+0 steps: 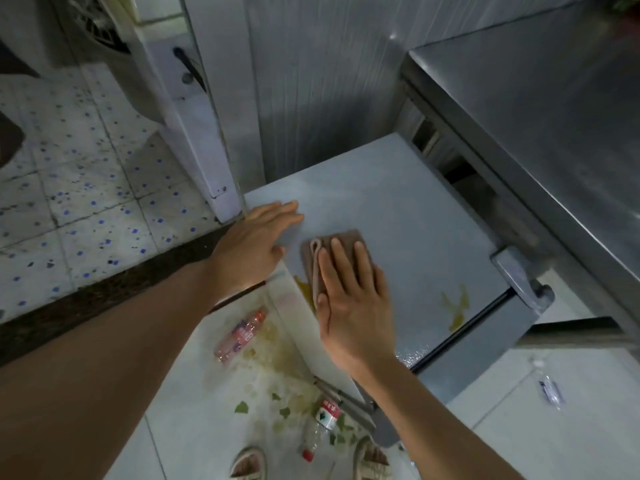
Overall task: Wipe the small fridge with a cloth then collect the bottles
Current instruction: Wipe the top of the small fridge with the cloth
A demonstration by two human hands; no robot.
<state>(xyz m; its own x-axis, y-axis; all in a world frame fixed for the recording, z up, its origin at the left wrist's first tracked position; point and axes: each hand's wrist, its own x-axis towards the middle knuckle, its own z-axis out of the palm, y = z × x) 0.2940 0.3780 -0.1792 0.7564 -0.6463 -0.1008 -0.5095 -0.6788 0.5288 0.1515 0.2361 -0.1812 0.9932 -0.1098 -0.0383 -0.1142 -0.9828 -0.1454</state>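
R hand flat, pressing cloth on fridge; L hand flat, bracing; needs firm passes toward yellow stain

Fridge top pale grey-blue w/ yellow smears nr its front edge. Cloth on it brown. Floor left of fridge: white tiles, blue dots. Below fridge: pink-label bottle, red/green-label bottle w/ red cap.

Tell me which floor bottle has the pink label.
The pink-labelled bottle lying below the left forearm. The red-capped bottle by the sandals has a red-and-green label; the far-right bottle looks clear with a dark label.
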